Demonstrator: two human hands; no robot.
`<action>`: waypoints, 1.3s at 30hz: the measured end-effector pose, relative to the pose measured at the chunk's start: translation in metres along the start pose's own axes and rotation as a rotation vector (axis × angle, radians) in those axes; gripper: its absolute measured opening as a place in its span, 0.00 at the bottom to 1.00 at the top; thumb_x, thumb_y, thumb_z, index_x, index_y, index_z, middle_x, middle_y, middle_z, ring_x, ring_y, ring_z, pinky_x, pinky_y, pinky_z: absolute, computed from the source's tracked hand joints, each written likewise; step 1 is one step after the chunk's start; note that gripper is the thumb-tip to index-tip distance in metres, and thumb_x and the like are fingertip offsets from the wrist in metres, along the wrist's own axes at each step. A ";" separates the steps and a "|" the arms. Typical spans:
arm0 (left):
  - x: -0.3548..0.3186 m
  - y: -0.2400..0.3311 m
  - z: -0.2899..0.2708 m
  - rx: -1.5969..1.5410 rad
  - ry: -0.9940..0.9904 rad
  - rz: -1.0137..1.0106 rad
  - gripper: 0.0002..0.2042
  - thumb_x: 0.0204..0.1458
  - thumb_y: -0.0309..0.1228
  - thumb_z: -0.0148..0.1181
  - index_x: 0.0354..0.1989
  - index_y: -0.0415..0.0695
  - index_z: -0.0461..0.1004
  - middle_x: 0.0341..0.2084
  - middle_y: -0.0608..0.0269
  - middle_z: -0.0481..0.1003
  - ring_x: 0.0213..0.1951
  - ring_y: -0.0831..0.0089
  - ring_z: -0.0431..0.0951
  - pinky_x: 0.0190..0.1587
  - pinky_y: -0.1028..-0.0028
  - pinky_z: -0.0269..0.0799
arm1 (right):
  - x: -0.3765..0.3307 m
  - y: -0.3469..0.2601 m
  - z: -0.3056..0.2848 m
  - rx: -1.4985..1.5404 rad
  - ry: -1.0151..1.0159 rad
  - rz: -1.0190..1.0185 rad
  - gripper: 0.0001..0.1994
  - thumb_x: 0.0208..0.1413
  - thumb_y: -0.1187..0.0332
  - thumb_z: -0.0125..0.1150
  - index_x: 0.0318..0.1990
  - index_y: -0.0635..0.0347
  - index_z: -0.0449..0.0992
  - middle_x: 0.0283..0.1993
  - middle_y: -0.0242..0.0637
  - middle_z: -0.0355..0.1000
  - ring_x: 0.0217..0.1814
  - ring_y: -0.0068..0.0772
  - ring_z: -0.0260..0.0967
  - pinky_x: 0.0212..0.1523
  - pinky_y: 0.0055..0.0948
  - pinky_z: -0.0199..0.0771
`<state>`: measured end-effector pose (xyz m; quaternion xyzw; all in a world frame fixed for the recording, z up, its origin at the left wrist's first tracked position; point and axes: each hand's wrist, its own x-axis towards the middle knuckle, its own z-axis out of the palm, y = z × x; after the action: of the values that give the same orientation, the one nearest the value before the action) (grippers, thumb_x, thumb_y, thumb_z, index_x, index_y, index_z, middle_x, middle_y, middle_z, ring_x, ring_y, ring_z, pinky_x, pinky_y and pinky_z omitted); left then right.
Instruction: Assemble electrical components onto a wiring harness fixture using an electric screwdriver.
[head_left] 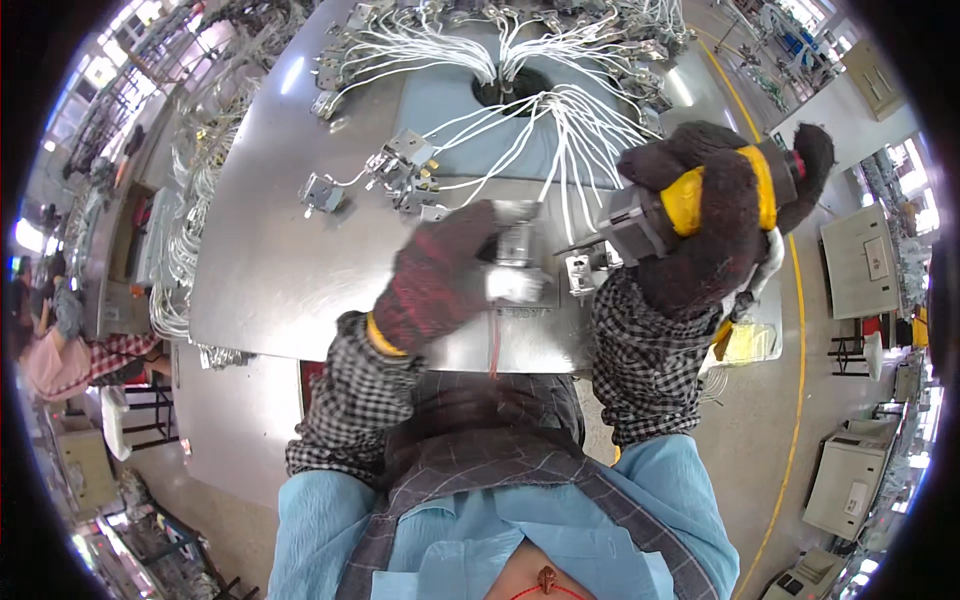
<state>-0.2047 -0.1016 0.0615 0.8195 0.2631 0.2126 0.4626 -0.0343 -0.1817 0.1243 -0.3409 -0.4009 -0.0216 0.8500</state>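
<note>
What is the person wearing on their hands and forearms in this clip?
Both hands wear dark knit work gloves. The left hand glove has reddish flecks and a yellow cuff band; the right hand glove has yellow bands. Black-and-white checked sleeve covers sit over light blue sleeves.

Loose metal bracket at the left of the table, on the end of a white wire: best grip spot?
Probably pinch the metal bracket across its box-shaped body, coming from its left, bare-table side; its white wire runs off to the right, so that side is crowded.

White wire bundles (560, 110) w/ metal connectors (405, 165) on steel table (270, 260), stool (125, 410) nearby
</note>
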 end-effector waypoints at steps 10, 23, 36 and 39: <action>0.007 0.000 -0.004 0.344 -0.096 0.018 0.34 0.42 0.56 0.74 0.53 0.47 0.77 0.36 0.52 0.81 0.41 0.51 0.83 0.44 0.57 0.78 | -0.018 0.007 0.007 -0.035 -0.144 0.003 0.39 0.57 0.73 0.65 0.73 0.51 0.48 0.39 0.50 0.76 0.30 0.38 0.78 0.31 0.39 0.84; 0.007 0.005 -0.010 0.266 -0.132 -0.015 0.35 0.42 0.57 0.74 0.54 0.46 0.77 0.46 0.52 0.80 0.47 0.52 0.82 0.50 0.57 0.76 | -0.024 0.009 0.010 0.001 -0.215 0.016 0.41 0.57 0.74 0.68 0.74 0.49 0.48 0.46 0.50 0.75 0.40 0.37 0.79 0.36 0.41 0.86; 0.068 -0.050 -0.105 0.617 0.072 0.084 0.29 0.52 0.39 0.70 0.64 0.48 0.72 0.55 0.52 0.77 0.52 0.55 0.80 0.53 0.61 0.76 | -0.025 0.007 0.012 -0.077 -0.249 -0.038 0.40 0.59 0.73 0.67 0.73 0.49 0.48 0.41 0.47 0.76 0.36 0.36 0.79 0.36 0.37 0.86; 0.059 -0.035 -0.087 0.563 0.157 0.302 0.31 0.46 0.30 0.74 0.62 0.48 0.73 0.50 0.55 0.79 0.48 0.61 0.82 0.49 0.66 0.79 | -0.025 0.006 0.010 -0.100 -0.263 -0.057 0.39 0.59 0.73 0.67 0.73 0.48 0.49 0.40 0.47 0.77 0.35 0.35 0.79 0.36 0.36 0.86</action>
<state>-0.2189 0.0062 0.0791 0.9262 0.2219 0.2599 0.1594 -0.0561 -0.1776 0.1076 -0.3712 -0.5169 -0.0209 0.7711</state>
